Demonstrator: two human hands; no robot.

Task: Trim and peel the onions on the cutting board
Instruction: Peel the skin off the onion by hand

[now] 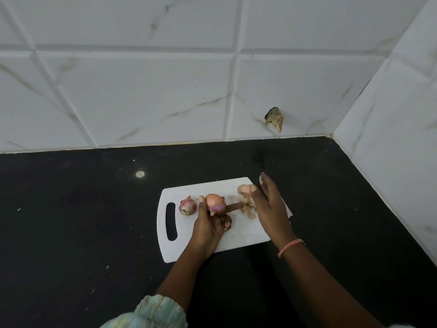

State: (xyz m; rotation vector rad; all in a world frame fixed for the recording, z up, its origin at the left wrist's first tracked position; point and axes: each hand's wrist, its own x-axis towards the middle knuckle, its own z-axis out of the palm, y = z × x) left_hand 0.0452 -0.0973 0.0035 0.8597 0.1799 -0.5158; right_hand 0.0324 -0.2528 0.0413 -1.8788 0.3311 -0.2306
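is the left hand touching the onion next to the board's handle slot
Apart. The head view shows white cutting board between the left hand and the small onion; the hand grips the larger onion instead.

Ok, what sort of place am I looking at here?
Most likely a home kitchen counter in a corner: a black stone countertop against white marble-look wall tiles, with a white plastic cutting board on it holding reddish-skinned onions and loose peels.

Black speckled counter (71, 221), meeting white marble-veined tiled wall (142, 91) at back and right; chipped hole (274, 119) low in back wall tile; dim light.
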